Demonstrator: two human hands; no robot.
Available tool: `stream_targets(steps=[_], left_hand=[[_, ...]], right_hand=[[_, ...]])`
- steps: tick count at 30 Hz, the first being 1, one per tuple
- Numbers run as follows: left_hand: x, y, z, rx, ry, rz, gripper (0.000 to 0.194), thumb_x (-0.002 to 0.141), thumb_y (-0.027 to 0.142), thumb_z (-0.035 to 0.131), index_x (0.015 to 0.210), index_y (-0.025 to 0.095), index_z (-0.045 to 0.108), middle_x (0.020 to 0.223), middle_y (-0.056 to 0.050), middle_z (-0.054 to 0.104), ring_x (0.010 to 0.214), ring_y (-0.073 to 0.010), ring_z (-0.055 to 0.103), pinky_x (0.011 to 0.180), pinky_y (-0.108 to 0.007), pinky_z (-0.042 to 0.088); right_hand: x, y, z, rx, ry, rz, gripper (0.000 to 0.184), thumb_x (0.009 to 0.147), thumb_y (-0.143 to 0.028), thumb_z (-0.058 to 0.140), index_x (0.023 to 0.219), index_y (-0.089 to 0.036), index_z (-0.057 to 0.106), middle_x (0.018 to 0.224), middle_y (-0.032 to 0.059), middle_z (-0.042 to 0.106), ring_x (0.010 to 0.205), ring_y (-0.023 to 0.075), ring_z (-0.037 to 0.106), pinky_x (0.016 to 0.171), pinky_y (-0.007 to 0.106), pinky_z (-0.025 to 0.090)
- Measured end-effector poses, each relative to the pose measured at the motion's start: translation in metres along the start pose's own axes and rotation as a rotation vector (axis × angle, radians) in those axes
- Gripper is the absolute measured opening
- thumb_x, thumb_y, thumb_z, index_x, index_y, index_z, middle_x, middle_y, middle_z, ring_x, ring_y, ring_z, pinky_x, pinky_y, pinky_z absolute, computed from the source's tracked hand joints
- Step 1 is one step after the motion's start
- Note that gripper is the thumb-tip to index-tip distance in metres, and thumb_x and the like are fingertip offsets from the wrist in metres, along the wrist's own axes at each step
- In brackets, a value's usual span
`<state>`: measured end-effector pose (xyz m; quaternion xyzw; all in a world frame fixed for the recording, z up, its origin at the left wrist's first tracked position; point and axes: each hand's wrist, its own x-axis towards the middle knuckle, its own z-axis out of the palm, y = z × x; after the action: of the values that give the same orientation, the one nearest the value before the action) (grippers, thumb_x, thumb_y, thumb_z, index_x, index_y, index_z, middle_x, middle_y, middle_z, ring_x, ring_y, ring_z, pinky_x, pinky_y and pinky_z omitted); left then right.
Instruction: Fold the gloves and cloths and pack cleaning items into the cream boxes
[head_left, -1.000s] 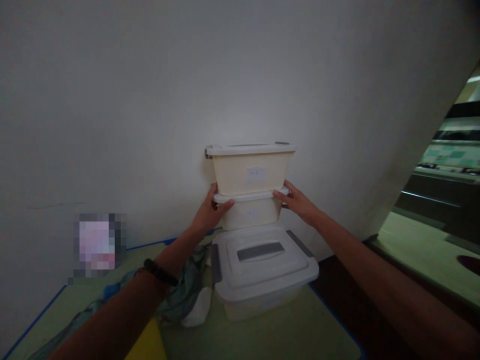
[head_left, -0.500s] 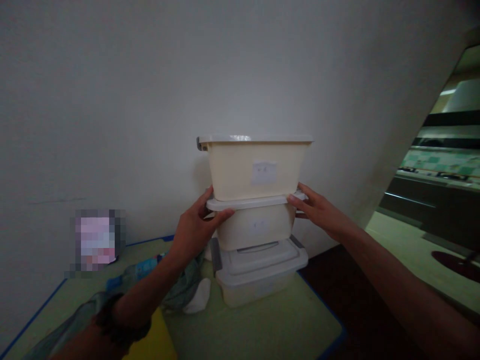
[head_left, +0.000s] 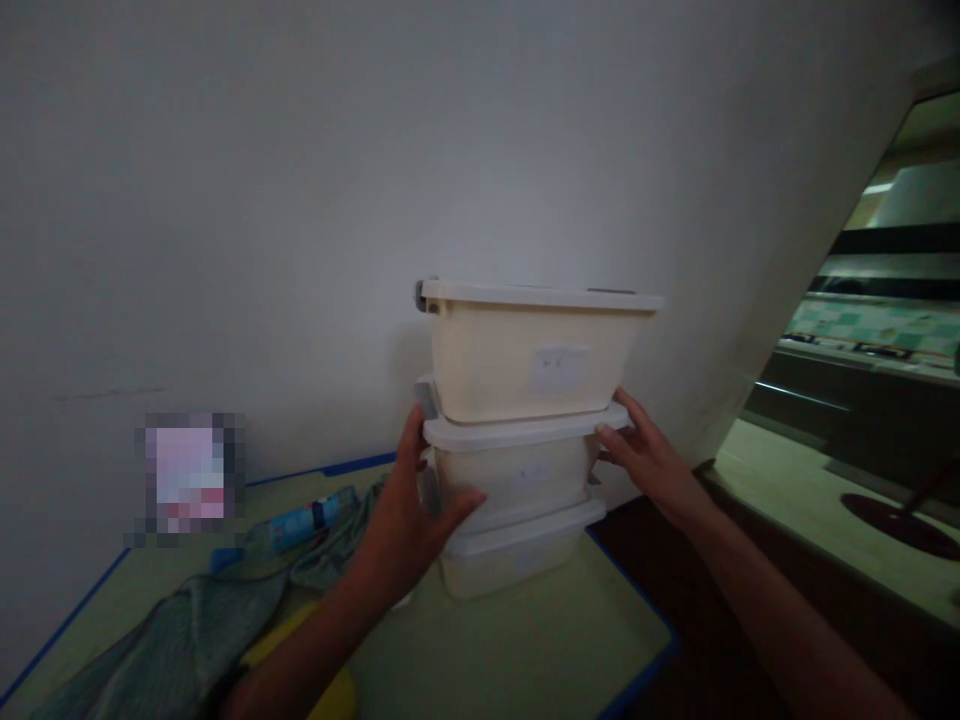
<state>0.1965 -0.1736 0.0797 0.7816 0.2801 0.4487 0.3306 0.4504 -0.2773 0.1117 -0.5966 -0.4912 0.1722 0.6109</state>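
Three cream storage boxes with white lids stand stacked against the wall. The top box point(head_left: 487, 355) has grey latches and a paper label on its front. Beneath it is the middle box point(head_left: 502, 490), also labelled, resting on the bottom box point(head_left: 510, 570). My left hand point(head_left: 416, 510) is around the middle box's left front corner, thumb across its front and fingers at the side below the lid's end. At the right end of that lid, my right hand point(head_left: 637, 445) grips with thumb in front and fingers behind.
The green table point(head_left: 480, 660) has a blue edge. On its left lie a plastic bottle point(head_left: 300, 525), a grey-green cloth point(head_left: 202, 630) and something yellow point(head_left: 330, 690). A blurred-out object point(head_left: 187, 475) leans near the wall point(head_left: 300, 200). Right, an opening shows a kitchen counter point(head_left: 817, 390).
The two upper boxes have come toward me and down onto the bottom box, covering its lid top. My left hand has slid lower on the middle box. The bottle shows more fully.
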Motion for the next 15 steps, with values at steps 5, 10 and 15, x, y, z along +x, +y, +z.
stream_targets(steps=[5, 10, 15], left_hand=[[-0.024, -0.037, 0.03, 0.109, -0.009, 0.101, 0.109, 0.068, 0.044, 0.068, 0.142, 0.025, -0.009, 0.152, -0.014, 0.004, 0.138, -0.0318, 0.008, 0.11, -0.052, 0.017], [-0.022, -0.038, 0.04, 0.1, -0.047, 0.057, 0.115, 0.064, 0.048, 0.07, 0.142, 0.021, -0.01, 0.15, -0.018, 0.011, 0.137, -0.0322, 0.015, 0.109, -0.051, 0.019], [0.004, -0.043, 0.05, 0.092, -0.056, 0.05, 0.114, 0.063, 0.049, 0.07, 0.142, 0.017, -0.006, 0.149, -0.02, 0.013, 0.136, -0.0312, 0.017, 0.11, -0.049, 0.019]], right_hand=[[-0.004, 0.049, 0.015, -0.057, 0.055, 0.027, 0.065, 0.082, -0.069, 0.018, 0.133, -0.031, 0.036, 0.136, 0.006, 0.047, 0.122, 0.0269, 0.045, 0.094, 0.045, 0.044], [-0.004, 0.075, 0.025, -0.159, 0.132, 0.013, 0.068, 0.081, -0.069, 0.02, 0.122, -0.024, 0.05, 0.126, 0.0106, 0.055, 0.125, 0.0288, 0.041, 0.105, 0.048, 0.03], [0.01, 0.082, 0.028, -0.262, 0.228, -0.023, 0.058, 0.085, -0.062, 0.023, 0.114, -0.023, 0.054, 0.119, 0.012, 0.058, 0.126, 0.0313, 0.038, 0.104, 0.049, 0.029]])
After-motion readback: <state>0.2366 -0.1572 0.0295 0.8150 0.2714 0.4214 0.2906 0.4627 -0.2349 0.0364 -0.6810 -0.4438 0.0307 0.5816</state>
